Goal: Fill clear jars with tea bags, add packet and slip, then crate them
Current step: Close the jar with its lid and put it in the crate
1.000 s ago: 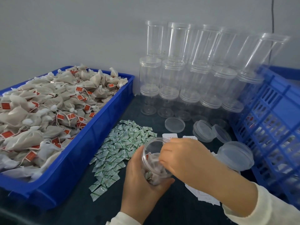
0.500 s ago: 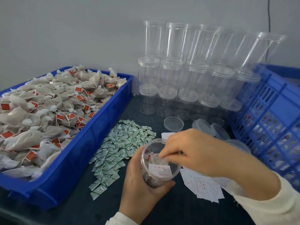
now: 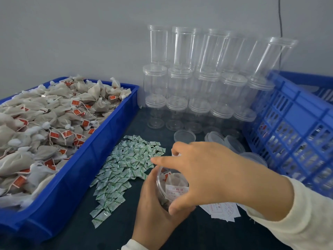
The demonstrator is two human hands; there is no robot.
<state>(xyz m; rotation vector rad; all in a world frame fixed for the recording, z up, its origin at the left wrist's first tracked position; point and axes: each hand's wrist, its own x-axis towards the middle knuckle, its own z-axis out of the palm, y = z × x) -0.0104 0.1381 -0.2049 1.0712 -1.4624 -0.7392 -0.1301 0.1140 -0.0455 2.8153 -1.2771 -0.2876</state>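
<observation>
Jar [image 3: 166,188], low centre of frame, now shows a white slip [image 3: 175,191] on its tea bags; half a second ago fingers were pushing it in. Right hand [image 3: 207,170] has lifted clear, fingers spread and empty, toward the packets [image 3: 124,170]. Left hand [image 3: 153,212] grips the clear, lidless jar, nearly full.

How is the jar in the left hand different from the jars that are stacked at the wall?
The held jar is open at the top; the stacked jars mostly wear lids. The held jar contains tea bags and a white slip; the stacked jars look empty. The left hand grips the held jar above the table; the stacked jars stand in tiers, some of the top ones leaning. Both kinds are clear plastic cylinders.
</observation>
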